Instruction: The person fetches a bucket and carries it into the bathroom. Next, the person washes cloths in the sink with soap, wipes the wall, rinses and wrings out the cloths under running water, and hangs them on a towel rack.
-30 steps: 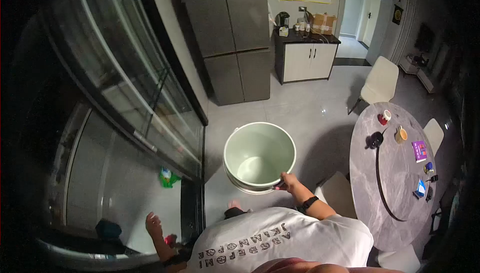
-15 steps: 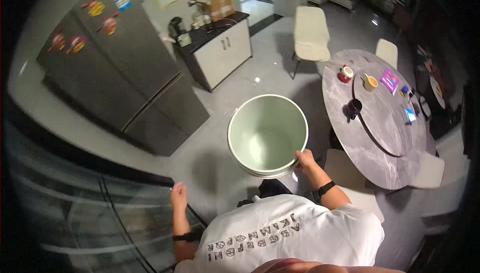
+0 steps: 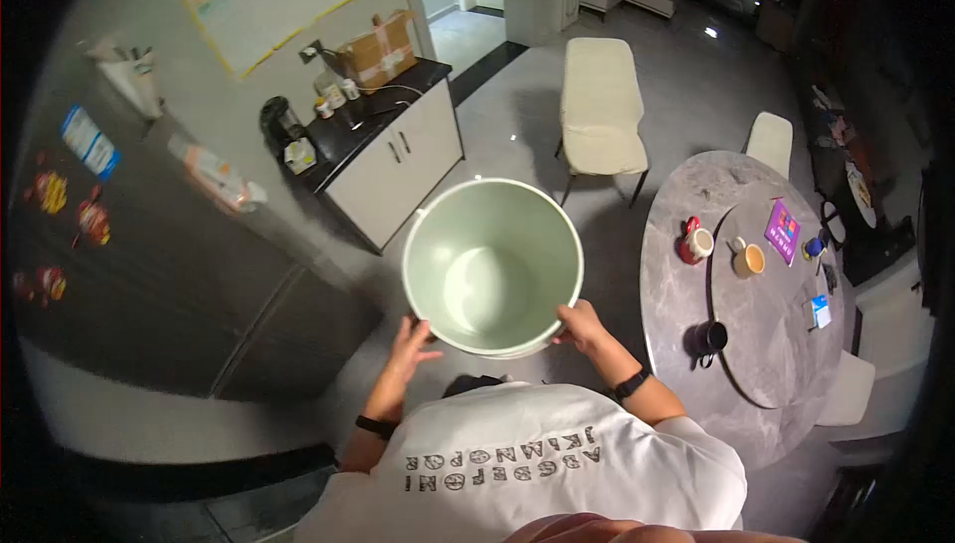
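Observation:
A pale green bucket (image 3: 497, 274) is held up in front of my body, its mouth tilted toward me so that the inside wall and bottom show. Nothing lies inside it. My right hand (image 3: 583, 327) grips the rim at the near right, thumb over the edge. At the near left of the rim is my left hand (image 3: 406, 352), fingers apart and thumb stretched out. It is at the bucket's outer side; whether it bears any weight I cannot tell. Black bands circle both wrists.
On the right a round marble table (image 3: 686, 384) carries a black mug (image 3: 708, 337), a red-and-white cup (image 3: 696, 243) and a yellow mug (image 3: 748, 261). A cream chair (image 3: 603, 105) stands ahead. To the left are a dark fridge (image 3: 149, 314) and a low cabinet (image 3: 398, 155).
My left hand has come up from my side to the bucket. The view has turned and moved forward, bringing the cabinet and chair closer. My right hand keeps its hold on the rim.

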The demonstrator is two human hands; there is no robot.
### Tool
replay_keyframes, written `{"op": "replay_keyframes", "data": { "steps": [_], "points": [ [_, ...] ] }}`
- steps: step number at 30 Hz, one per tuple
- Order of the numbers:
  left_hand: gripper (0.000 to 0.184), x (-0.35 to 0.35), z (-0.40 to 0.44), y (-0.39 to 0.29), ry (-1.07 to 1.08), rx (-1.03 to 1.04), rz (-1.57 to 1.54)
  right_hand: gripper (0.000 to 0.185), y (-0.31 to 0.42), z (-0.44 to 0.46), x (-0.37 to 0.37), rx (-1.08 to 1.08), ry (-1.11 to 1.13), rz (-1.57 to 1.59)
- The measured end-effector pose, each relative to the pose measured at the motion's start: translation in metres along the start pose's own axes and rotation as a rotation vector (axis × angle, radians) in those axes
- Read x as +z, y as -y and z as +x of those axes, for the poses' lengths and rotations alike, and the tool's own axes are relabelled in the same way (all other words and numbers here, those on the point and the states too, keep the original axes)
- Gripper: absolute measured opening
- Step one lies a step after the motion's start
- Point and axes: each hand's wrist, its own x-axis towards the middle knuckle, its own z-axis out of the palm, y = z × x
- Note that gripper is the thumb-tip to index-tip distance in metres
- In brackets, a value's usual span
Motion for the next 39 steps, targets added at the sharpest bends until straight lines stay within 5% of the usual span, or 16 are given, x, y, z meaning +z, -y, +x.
{"op": "replay_keyframes", "data": {
  "steps": [3, 7, 10, 13, 15, 17, 21, 24, 27, 29, 32, 34, 37, 39],
  "points": [
    [0.056, -0.001, 0.071, -0.049, -0.029, -0.035, -0.128, 0.03, 0.054, 0.073, 0.006, -0.073, 0.014, -0.121],
    [0.056, -0.016, 0.203, -0.067, -0.013, -0.074, -0.202, 0.034, 0.115, 0.184, 0.018, -0.133, 0.044, -0.246],
    [0.045, -0.043, 0.304, -0.071, 0.027, -0.132, -0.13, 0.037, 0.167, 0.256, 0.021, -0.149, 0.031, -0.298],
    [0.043, -0.037, 0.405, -0.118, 0.122, 0.025, 0.268, 0.042, 0.227, 0.334, 0.008, -0.065, 0.054, -0.315],
    [0.041, -0.031, 0.479, -0.157, 0.19, -0.157, -0.157, 0.059, 0.267, 0.374, -0.005, -0.024, 0.107, -0.32],
    [0.041, -0.03, 0.543, -0.18, 0.15, -0.336, -0.186, 0.057, 0.297, 0.422, -0.032, -0.028, 0.12, -0.335],
    [0.042, -0.005, 0.636, -0.23, 0.058, -0.338, -0.132, 0.051, 0.366, 0.505, -0.104, -0.237, -0.228, -0.251],
    [0.045, 0.01, 0.689, -0.267, 0.106, -0.292, -0.134, 0.05, 0.394, 0.611, -0.174, -0.375, -0.436, -0.537],
    [0.046, 0.043, 0.724, -0.328, 0.483, 0.361, 0.544, 0.046, 0.458, 0.694, -0.204, -0.478, -0.592, -0.908],
    [0.044, 0.048, 0.782, -0.336, 0.101, -0.204, -0.054, 0.048, 0.516, 0.757, -0.207, -0.335, -0.659, -1.106],
    [0.048, 0.07, 0.844, -0.367, -0.152, -0.205, -0.126, 0.057, 0.587, 0.847, -0.212, -0.145, -0.682, -1.222],
    [0.039, 0.071, 0.885, -0.385, -0.132, -0.001, 0.162, 0.06, 0.618, 0.899, -0.221, -0.031, -0.637, -1.353],
    [0.06, 0.064, 0.944, -0.392, 0.007, 0.154, 0.165, 0.059, 0.64, 0.956, -0.238, 0.114, -0.628, -1.458],
    [0.056, 0.077, 0.998, -0.424, -0.253, -0.116, -0.489, 0.054, 0.645, 0.986, -0.249, 0.131, -0.622, -1.473]
  ]
}}
